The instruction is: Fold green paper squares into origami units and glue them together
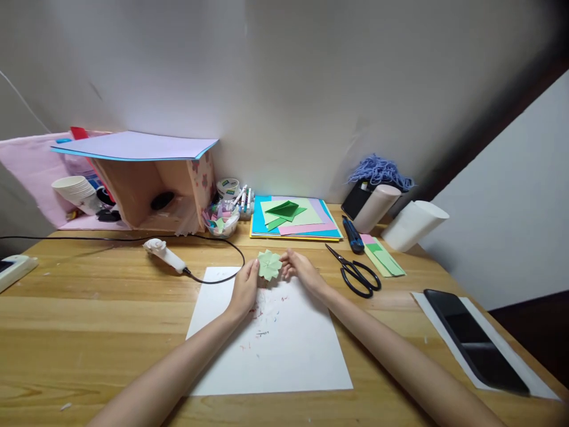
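Note:
A light green folded paper flower (269,265) with a scalloped edge is held up over a white sheet of paper (284,350). My left hand (246,287) pinches its left side, thumb on the front. At the flower's right edge, my right hand (302,271) has its fingers curled in, with the fingertips meeting the rim; whether they grip it firmly is hard to see. Red and blue pen marks spot the white sheet beneath.
Black-handled scissors (355,273), a utility knife (352,235) and green paper strips (383,256) lie to the right. A corded white glue gun (164,255) rests left. Behind are stacked coloured papers (329,228), a bowl of scraps (222,224) and an open box (202,190).

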A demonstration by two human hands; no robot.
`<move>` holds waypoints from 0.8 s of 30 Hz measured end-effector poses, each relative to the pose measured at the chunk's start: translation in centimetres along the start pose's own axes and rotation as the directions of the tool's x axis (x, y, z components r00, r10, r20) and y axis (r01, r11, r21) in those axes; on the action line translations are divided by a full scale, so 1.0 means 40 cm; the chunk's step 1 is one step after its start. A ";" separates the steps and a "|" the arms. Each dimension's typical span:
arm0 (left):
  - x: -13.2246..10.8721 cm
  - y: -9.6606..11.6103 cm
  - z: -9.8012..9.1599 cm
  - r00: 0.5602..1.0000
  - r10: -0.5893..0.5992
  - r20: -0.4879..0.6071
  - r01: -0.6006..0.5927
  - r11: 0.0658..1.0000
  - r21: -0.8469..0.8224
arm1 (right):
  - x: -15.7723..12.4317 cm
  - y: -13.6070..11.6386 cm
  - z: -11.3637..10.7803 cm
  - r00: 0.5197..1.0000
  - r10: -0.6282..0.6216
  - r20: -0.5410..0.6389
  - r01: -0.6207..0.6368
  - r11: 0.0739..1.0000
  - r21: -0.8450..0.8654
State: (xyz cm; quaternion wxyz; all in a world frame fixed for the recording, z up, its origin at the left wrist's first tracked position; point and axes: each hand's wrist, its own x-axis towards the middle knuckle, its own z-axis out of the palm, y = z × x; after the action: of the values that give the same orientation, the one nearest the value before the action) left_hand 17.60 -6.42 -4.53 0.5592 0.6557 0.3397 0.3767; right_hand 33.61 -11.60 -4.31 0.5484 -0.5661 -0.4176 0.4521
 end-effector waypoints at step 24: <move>-0.006 -0.007 0.005 0.987 -0.068 0.148 0.058 0.996 0.070 | -0.052 0.037 0.025 0.991 -0.123 0.050 0.127 0.988 -0.086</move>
State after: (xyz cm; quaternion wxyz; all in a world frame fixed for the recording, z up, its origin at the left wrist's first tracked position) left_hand 17.66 -6.69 -4.87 0.5732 0.6890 0.3294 0.2970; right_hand 32.10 -13.46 -5.65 0.5404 -0.5525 -0.4843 0.4101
